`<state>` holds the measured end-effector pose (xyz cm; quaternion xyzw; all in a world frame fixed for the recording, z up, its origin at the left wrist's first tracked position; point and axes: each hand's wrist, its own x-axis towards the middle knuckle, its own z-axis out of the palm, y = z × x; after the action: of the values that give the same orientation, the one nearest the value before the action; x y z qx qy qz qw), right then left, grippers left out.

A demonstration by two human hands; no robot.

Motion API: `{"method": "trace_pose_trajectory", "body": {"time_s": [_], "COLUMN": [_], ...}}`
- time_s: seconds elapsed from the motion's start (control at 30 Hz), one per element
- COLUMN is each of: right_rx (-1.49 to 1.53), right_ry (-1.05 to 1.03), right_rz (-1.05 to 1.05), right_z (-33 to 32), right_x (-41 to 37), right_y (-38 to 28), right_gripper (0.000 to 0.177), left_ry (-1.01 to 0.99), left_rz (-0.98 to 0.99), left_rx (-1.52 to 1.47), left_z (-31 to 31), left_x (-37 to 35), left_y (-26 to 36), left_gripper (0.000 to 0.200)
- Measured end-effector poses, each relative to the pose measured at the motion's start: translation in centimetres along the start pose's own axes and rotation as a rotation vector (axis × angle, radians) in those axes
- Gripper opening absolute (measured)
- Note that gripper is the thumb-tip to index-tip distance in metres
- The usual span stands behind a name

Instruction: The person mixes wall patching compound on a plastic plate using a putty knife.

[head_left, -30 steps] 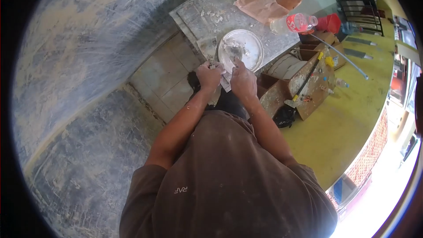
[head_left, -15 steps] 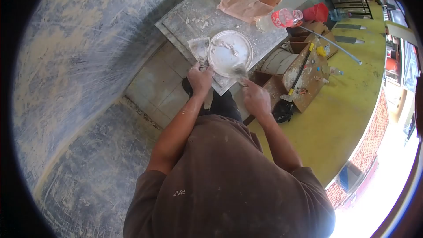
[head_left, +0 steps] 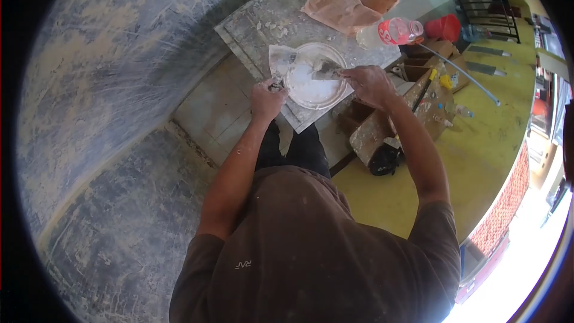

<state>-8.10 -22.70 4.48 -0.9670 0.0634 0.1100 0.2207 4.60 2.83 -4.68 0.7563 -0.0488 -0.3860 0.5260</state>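
Note:
My left hand [head_left: 268, 100] is closed on the handle of a wide scraper [head_left: 280, 60], whose pale, smeared blade lies at the left edge of a round white lid [head_left: 314, 93]. My right hand [head_left: 369, 84] grips a smaller putty knife [head_left: 326, 70] from the right, its blade over the upper part of the lid. White paste coats parts of the lid, which rests near the front corner of a dusty grey board [head_left: 251, 42].
Beyond the lid are a crumpled orange-brown plastic bag [head_left: 341, 11] and a bottle with a red label [head_left: 396, 31]. A red container [head_left: 443, 27], a wooden box [head_left: 371, 134] and a yellow-handled tool [head_left: 426, 87] are at right. A plastered wall [head_left: 125, 42] rises at left.
My right hand has moved up and to the right, carrying the putty knife from the lid's lower right edge to over its upper part. The view has shifted slightly.

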Motion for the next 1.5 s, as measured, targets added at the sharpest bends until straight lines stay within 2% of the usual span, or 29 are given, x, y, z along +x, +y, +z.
{"method": "trace_pose_trajectory", "body": {"time_s": [0.03, 0.1, 0.13, 0.2, 0.23, 0.3, 0.4, 0.5, 0.53, 0.6, 0.63, 0.7, 0.73, 0.8, 0.83, 0.9, 0.93, 0.97, 1.03, 1.2, 1.43, 1.5], "right_rx": [0.022, 0.068, 0.073, 0.11, 0.16, 0.189, 0.26, 0.11, 0.11, 0.111, 0.116, 0.141, 0.145, 0.092, 0.097, 0.079, 0.08, 0.08, 0.079, 0.018, 0.005, 0.041], "right_ry": [0.007, 0.081, 0.072, 0.138, 0.127, 0.198, 0.266, 0.123, 0.137, 0.099, 0.113, 0.123, 0.133, 0.067, 0.068, -0.046, -0.044, 0.02, 0.085, 0.142, 0.143, 0.132], "right_rz": [-0.043, -0.146, -0.157, -0.057, 0.012, -0.015, -0.05, -0.062, -0.061, -0.113, -0.106, -0.165, -0.164, -0.137, -0.13, 0.036, 0.034, -0.014, -0.054, -0.19, -0.207, -0.193], "right_z": [0.4, 2.4, 3.4, 5.1, 5.3, 5.7, 6.1, 4.2, 4.0, 4.0, 4.4, 5.0, 4.9, 4.5, 4.2, 3.7, 4.0, 4.3, 4.1, 3.7, 3.8, 4.0], "right_x": [0.7, 2.2, 2.4, 1.4, 0.8, 1.1, 1.0, 1.3, 1.5, 1.9, 2.0, 2.0, 2.1, 2.0, 1.9, 2.1, 2.2, 2.3, 2.4, 3.2, 3.6, 3.5], "right_y": [0.2, 0.2, -0.3, -1.9, -2.6, -2.4, -2.1, -1.6, -1.2, -0.6, -0.1, 0.5, 0.6, 0.6, 0.3, -0.3, -0.2, 0.0, -0.1, 0.8, 0.8, 0.7], "right_gripper": [0.028, 0.027, 0.027, 0.025, 0.024, 0.024, 0.027, 0.029, 0.029, 0.026, 0.026, 0.028, 0.028, 0.032, 0.032, 0.035, 0.035, 0.035, 0.036, 0.036, 0.034, 0.039], "left_ry": [0.011, 0.004, 0.015, -0.015, -0.008, -0.036, 0.017, 0.088, 0.088, 0.017, 0.011, -0.076, -0.076, 0.11, 0.148, 0.086, 0.029, 0.029, -0.097, -0.102, -0.132, -0.137], "left_rz": [-0.003, 0.127, 0.116, -0.086, -0.084, 0.087, 0.17, 0.276, 0.288, 0.112, 0.121, -0.031, -0.027, -0.092, 0.006, 0.014, 0.029, 0.03, -0.025, -0.002, 0.026, 0.024], "left_rx": [-0.01, 0.236, 0.234, 0.099, 0.101, 0.255, 0.446, 0.534, 0.541, 0.395, 0.408, 0.091, 0.101, -0.355, -0.388, -0.297, -0.206, -0.203, -0.139, -0.186, -0.226, -0.238], "left_z": [0.0, -0.3, -0.5, -0.9, -1.1, -1.3, -1.4, -0.9, -0.6, -0.5, -0.7, -1.1, -1.5, -2.2, -2.1, -2.3, -2.4, -2.5, -2.0, -1.4, -1.5, -1.5], "left_x": [0.3, 0.2, -0.2, -0.8, -0.5, 0.0, -0.4, 0.0, 0.1, 0.4, 0.5, 0.5, 0.7, 1.1, 1.2, 1.6, 1.9, 2.1, 2.5, 2.5, 2.6, 2.2], "left_y": [-0.1, -0.4, 0.4, 1.9, 1.6, 1.2, 1.9, 1.2, 0.9, 1.0, 1.1, 1.4, 1.7, 2.5, 3.2, 3.9, 4.1, 4.2, 3.8, 3.1, 2.6, 2.2], "left_gripper": [0.033, 0.037, 0.037, 0.039, 0.039, 0.04, 0.038, 0.04, 0.04, 0.034, 0.034, 0.031, 0.031, 0.031, 0.033, 0.033, 0.033, 0.033, 0.047, 0.046, 0.047, 0.046]}}
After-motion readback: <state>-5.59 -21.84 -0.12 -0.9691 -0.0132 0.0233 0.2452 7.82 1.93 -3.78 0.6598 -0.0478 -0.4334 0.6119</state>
